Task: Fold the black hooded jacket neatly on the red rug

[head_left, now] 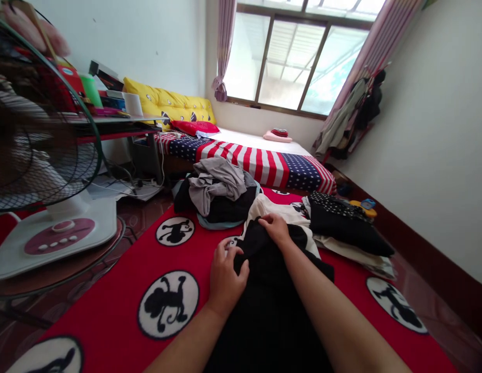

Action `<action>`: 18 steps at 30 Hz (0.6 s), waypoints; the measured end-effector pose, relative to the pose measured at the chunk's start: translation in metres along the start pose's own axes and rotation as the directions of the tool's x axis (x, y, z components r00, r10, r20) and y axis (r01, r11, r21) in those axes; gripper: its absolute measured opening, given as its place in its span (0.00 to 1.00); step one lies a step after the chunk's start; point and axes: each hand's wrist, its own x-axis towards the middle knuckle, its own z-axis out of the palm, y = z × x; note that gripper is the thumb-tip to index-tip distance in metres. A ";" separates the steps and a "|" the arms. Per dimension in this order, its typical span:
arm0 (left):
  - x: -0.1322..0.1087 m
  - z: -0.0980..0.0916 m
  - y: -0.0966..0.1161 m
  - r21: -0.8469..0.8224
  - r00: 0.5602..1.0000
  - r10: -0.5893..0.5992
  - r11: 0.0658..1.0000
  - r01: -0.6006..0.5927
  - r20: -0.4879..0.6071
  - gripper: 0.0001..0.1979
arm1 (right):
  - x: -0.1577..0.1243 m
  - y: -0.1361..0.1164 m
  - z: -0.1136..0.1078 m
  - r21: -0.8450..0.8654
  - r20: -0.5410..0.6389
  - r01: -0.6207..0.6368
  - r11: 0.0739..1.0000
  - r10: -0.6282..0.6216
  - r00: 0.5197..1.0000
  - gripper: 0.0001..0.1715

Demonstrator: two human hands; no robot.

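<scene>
A black garment (272, 305) lies spread on the red blanket (120, 290) in front of me. My left hand (225, 274) grips its left edge with bent fingers. My right hand (275, 228) pinches the garment's far top edge, right where it meets a white cloth (272, 207) with black print. Both forearms reach in from the bottom of the view.
A heap of grey and black clothes (217, 194) sits just beyond. Folded dark clothes (342, 223) are stacked at the right. A standing fan (42, 155) is close at the left. Behind are a bed with a striped cover (264, 163), a cluttered desk (109, 122) and a window (295, 57).
</scene>
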 end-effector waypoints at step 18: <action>-0.007 0.015 -0.002 0.177 0.916 0.239 0.935 -0.306 0.321 0.28 | -0.151 0.094 -0.098 0.353 -0.047 -0.221 0.909 0.254 0.966 0.26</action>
